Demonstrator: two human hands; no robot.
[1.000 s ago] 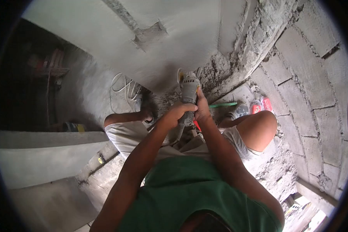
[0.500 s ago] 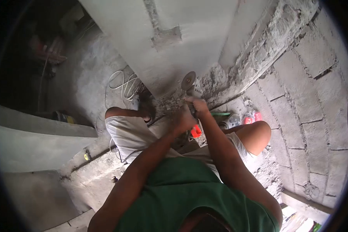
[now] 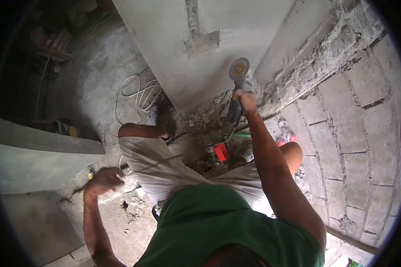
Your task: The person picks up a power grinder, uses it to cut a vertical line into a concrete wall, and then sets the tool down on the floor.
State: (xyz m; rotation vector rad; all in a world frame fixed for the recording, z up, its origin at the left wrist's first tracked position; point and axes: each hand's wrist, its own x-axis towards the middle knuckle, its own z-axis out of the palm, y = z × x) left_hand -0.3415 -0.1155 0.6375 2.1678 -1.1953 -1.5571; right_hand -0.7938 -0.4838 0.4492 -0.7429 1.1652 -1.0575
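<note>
My right hand (image 3: 246,101) is wrapped round an angle grinder (image 3: 235,112). The grinder points up and away from me, its round disc (image 3: 239,69) in front of the grey wall (image 3: 200,80). Its dark handle and cord hang toward the rubble between my legs. Out to the left, beyond my knee, my left hand (image 3: 104,181) is held with fingers apart and nothing visible in it. A small yellow-and-black object (image 3: 91,173) lies just beyond that hand.
A red box-shaped item (image 3: 221,152) sits between my legs. Broken rubble (image 3: 198,115) lines the wall's foot. White cable (image 3: 142,95) is coiled on the floor at left. Block wall (image 3: 343,133) rises on the right; a low ledge (image 3: 44,142) stands left.
My left hand has come away from the grinder and swung out to the left. My right hand has lifted the grinder up and slightly right, bringing its disc higher before the wall.
</note>
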